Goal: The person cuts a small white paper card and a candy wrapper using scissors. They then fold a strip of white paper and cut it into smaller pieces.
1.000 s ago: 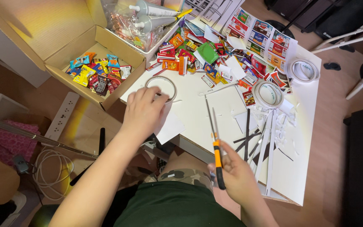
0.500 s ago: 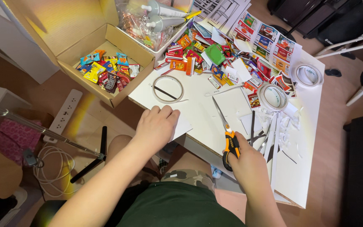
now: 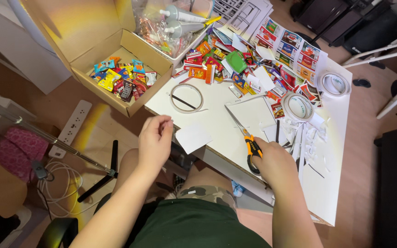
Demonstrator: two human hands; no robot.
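Left hand (image 3: 155, 140) withdrawn; white card (image 3: 193, 137) just right.

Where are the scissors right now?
In the head view, the scissors are in the right hand on the white table, blades pointing up toward the thin tape ring.
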